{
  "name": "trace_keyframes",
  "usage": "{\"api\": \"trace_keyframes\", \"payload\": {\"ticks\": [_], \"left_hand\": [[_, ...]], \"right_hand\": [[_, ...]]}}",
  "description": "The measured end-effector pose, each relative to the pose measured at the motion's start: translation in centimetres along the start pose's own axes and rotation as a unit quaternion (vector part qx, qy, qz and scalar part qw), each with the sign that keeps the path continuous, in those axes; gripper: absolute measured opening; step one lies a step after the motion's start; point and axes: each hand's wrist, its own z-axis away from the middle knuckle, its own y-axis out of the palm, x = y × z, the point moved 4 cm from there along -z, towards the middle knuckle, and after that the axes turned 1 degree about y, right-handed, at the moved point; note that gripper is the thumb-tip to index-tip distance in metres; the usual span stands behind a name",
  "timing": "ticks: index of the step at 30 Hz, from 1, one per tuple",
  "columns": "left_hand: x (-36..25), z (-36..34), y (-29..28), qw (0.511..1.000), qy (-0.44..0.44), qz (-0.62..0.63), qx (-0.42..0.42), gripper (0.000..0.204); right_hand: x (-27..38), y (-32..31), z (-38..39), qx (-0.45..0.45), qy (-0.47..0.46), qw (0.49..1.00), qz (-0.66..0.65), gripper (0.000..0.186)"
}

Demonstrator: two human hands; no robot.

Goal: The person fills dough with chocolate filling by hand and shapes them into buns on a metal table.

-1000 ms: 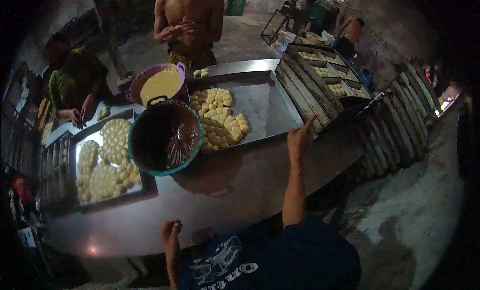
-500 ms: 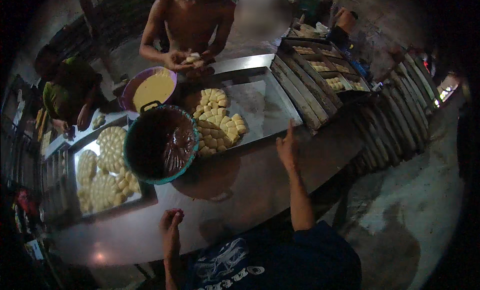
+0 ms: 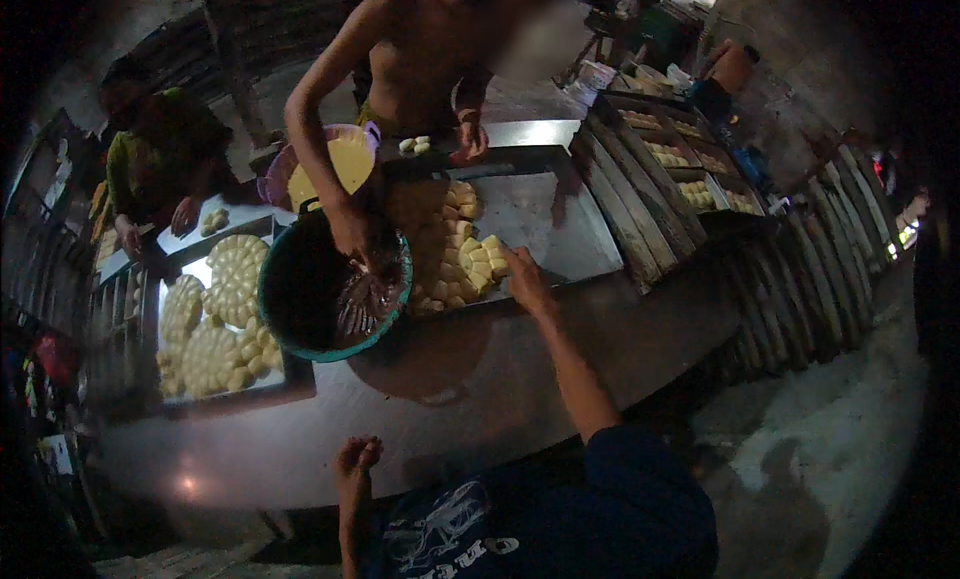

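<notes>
My right hand (image 3: pixel 526 281) reaches over the near edge of a metal tray (image 3: pixel 590 249), its fingers closed on the outer edge of a cluster of yellow bun pieces (image 3: pixel 487 257). More bun pieces lie to the left of it, partly in shadow. My left hand (image 3: pixel 356 457) hovers over the near edge of the metal table with its fingers curled; whatever may be in them is too small to name. Between my hands and the far side stands a teal-rimmed tub (image 3: pixel 290 319) with a dark, wet-looking filling. A co-worker's hand (image 3: pixel 362 241) dips into this tub.
On the left a second tray (image 3: pixel 225 404) carries pale, scored dough rounds. A purple basin (image 3: pixel 275 179) of yellow batter stands beyond the tub. Stacked trays (image 3: pixel 630 189) rise at the right, beside a row of leaning metal trays (image 3: pixel 800 279). Another person (image 3: pixel 160 159) works far left.
My right hand has moved left from the tray's near right side to the bun pieces. The co-worker's hand has gone into the tub, and small dough pieces now lie on the table's far edge.
</notes>
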Motion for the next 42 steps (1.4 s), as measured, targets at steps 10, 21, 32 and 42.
{"api": "trace_keyframes", "payload": {"ticks": [10, 21, 32, 42], "left_hand": [[-0.2, 1.2, 0.3, 0.998, 0.019, -0.025, -0.058, 0.028], [0.4, 3.3, 0.8, 0.997, -0.008, 0.004, -0.070, 0.022], [0.6, 0.4, -2.9, 1.000, 0.016, -0.005, 0.026, 0.023], [-2.1, -2.8, -14.5, 0.996, -0.009, -0.064, 0.061, 0.024]], "right_hand": [[-6.2, 3.8, -6.8, 0.271, -0.014, 0.959, 0.079, 0.095], [-4.4, 3.9, -7.7, 0.210, 0.027, 0.973, -0.091, 0.046], [-1.8, 0.8, -5.1, 0.223, 0.101, 0.968, 0.048, 0.098], [-0.2, 2.7, -1.9, 0.026, 0.158, 0.978, 0.132, 0.046]]}}
